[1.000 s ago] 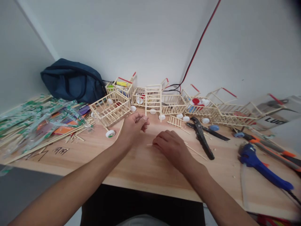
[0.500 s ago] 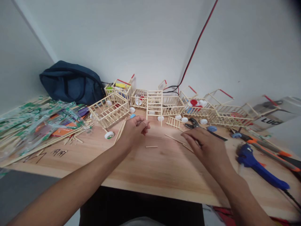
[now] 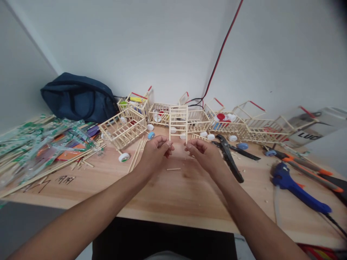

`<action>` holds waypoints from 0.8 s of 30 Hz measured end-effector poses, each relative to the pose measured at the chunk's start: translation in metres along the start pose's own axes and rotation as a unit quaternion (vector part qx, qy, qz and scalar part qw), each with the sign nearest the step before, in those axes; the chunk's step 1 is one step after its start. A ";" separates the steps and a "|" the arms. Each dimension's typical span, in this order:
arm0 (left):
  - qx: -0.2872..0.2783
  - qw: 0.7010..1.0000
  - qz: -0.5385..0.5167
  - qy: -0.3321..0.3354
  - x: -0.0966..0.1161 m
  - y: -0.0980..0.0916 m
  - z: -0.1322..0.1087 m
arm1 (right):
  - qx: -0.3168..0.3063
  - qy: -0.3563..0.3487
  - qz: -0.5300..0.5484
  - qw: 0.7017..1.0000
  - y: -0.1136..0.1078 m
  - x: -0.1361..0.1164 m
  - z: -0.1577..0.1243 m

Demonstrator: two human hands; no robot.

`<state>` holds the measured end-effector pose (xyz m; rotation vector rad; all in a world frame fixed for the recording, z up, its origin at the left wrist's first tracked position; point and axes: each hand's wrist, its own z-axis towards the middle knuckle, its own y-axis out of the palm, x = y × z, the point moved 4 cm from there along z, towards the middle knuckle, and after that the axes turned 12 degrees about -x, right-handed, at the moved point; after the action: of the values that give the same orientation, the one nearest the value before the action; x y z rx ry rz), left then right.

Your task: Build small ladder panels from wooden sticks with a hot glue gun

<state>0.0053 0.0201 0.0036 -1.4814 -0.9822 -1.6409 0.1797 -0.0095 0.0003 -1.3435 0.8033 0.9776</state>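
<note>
A ladder-like panel of thin wooden sticks [image 3: 187, 121] stands upright in front of me, rungs running between two long rails. The thumb and fingers of my left hand [image 3: 156, 148] are pinched on the lower end of its left rail. At the bottom of the right rail, my right hand [image 3: 203, 154] is closed in a similar pinch. A short loose stick [image 3: 173, 169] lies on the table below the panel. Behind it, partly covered, are several small stick-built carts [image 3: 199, 121] with bottle-cap wheels. Another cart [image 3: 123, 130] rests tilted left of my left hand.
Black pliers [image 3: 230, 159] lie right of my right hand. Farther right are a blue glue gun [image 3: 295, 189] and orange-handled tools [image 3: 311, 169]. Plastic wrappers and sticks [image 3: 62, 141] heap up at left, before a dark blue bag [image 3: 78, 97]. A wall closes off the back.
My right hand has moved left, from beside the pliers to the panel's right rail, uncovering the pliers. My left hand keeps its hold. The view has shifted slightly.
</note>
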 end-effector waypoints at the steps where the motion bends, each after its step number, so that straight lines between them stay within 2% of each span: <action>1: -0.001 1.000 -0.002 -0.003 0.000 0.001 0.000 | -0.001 0.002 0.015 1.000 0.002 0.002 0.000; 8: -0.017 1.000 -0.006 -0.015 -0.002 0.001 0.000 | 0.009 0.005 0.068 0.998 0.006 0.007 -0.005; 24: -0.036 0.999 0.021 -0.016 -0.011 0.001 0.004 | 0.012 0.001 0.074 0.997 0.005 0.010 -0.010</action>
<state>0.0092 0.0228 -0.0067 -1.5695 -0.9110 -1.6436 0.1798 -0.0185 -0.0118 -1.2796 0.9234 1.0785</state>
